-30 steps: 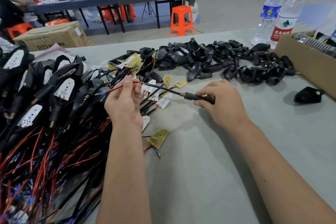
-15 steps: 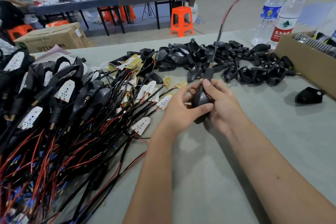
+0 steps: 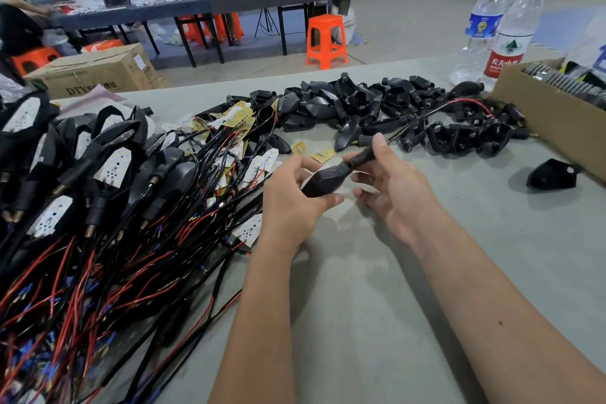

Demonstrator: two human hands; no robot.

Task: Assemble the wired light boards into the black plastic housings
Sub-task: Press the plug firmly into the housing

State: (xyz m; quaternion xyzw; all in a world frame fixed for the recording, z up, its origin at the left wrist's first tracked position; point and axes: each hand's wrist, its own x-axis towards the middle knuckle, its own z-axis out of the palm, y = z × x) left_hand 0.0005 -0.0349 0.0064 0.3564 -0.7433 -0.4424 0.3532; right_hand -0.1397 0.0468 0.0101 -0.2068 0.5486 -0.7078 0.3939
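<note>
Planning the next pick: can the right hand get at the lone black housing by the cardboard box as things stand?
Probably yes. The lone housing lies by itself on bare table, nothing on it. But the right hand has its thumb on the stem of the housing in work, which the left hand holds.

A grey-green table [image 3: 377, 321] carries everything. On its left side lies a big heap of assembled housings with boards and red and black wires [image 3: 75, 213]. Along the far edge spreads a pile of empty black housings [image 3: 377, 108], with loose wired light boards [image 3: 236, 121] just beside it on the left. One single black housing [image 3: 552, 175] lies apart at the right, near a cardboard box [image 3: 557, 118]. Two water bottles [image 3: 501, 33] stand upright at the far right corner, behind the box.
</note>
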